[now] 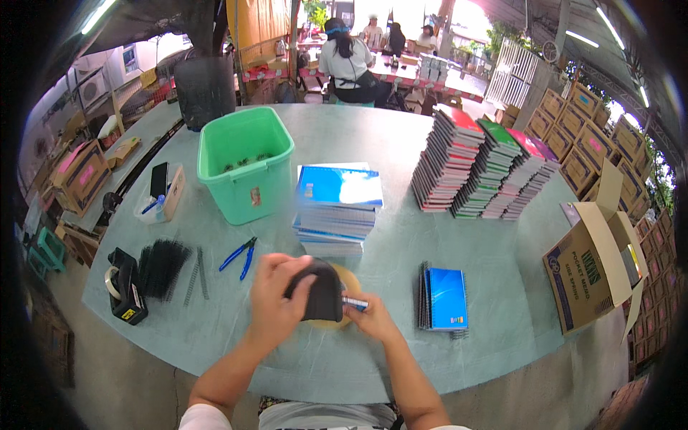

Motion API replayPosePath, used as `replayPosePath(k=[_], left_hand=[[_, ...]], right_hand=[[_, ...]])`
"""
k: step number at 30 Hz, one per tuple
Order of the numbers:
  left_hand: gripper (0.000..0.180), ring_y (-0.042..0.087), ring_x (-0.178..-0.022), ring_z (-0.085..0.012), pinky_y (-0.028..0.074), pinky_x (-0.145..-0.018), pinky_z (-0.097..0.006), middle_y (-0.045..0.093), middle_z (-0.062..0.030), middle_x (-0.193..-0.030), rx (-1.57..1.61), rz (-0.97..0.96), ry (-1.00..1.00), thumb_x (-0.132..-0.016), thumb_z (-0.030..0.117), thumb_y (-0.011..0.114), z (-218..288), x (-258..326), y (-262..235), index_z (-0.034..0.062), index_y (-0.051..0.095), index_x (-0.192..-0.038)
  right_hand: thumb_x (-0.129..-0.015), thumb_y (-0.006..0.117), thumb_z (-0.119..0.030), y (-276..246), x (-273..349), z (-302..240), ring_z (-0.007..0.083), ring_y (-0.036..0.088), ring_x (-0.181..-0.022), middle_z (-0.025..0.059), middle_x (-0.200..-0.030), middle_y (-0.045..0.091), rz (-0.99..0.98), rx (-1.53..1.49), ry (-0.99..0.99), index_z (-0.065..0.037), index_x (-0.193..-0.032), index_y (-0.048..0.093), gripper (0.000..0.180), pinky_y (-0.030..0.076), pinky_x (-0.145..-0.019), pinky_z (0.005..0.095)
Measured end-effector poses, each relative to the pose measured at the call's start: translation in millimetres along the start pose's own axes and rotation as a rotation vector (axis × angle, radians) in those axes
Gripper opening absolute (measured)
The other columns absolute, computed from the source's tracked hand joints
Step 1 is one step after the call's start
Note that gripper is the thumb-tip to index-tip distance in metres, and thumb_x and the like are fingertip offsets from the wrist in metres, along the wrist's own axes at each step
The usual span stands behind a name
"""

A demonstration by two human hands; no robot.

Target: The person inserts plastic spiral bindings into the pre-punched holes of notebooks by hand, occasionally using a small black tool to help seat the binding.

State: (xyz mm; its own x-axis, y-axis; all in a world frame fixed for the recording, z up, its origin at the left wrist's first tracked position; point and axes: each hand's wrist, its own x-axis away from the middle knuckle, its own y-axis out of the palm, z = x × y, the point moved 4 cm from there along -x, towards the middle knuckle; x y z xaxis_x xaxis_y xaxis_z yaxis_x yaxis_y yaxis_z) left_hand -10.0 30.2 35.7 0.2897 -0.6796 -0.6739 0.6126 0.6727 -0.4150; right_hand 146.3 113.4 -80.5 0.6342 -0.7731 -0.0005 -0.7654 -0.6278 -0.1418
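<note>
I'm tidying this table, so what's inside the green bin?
Small dark coil-like pieces show inside the green bin, too small to identify. The bin's near side hides whatever lies below.

the open cardboard box [572, 294] bears lines of dark capitals [577, 274], with green lettering [590, 267] and a small round mark [554, 266] beside them. a yellow label [128, 314] on the tape dispenser [130, 288], a reddish sticker [255, 197] on the green bin [228, 192] and a yellowish mark [460, 320] on the blue notebook [448, 295] are too small to read.
</note>
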Motion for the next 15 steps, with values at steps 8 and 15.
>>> replayPosePath(k=[8,15], left_hand=[[0.026,0.056,-0.091,-0.031,0.047,-0.078,-0.039,0.057,-0.0121,-0.1,-0.021,-0.823,-0.002,-0.079,0.02,0.065,-34,120,56,0.0076,0.062,-0.102],[0.022,0.053,-0.089,-0.028,0.041,-0.078,-0.04,0.058,-0.009,-0.093,-0.315,-0.307,0.351,-0.077,0.019,0.066,2,31,23,0.0044,0.062,-0.093]], right_hand=[[-0.081,0.066,-0.007,6,-4,-11,0.0123,0.057,-0.096,0.0078,-0.102,0.066,-0.033,-0.134,-0.127,-0.002,-0.107,0.064,0.027,0.044,-0.086,0.0259],[-0.081,0.061,0.001,1,1,-24,0.0187,0.056,-0.107,0.0125,-0.111,0.063,-0.001,-0.318,-0.295,0.0,-0.108,0.062,0.027,0.042,-0.094,0.031]])
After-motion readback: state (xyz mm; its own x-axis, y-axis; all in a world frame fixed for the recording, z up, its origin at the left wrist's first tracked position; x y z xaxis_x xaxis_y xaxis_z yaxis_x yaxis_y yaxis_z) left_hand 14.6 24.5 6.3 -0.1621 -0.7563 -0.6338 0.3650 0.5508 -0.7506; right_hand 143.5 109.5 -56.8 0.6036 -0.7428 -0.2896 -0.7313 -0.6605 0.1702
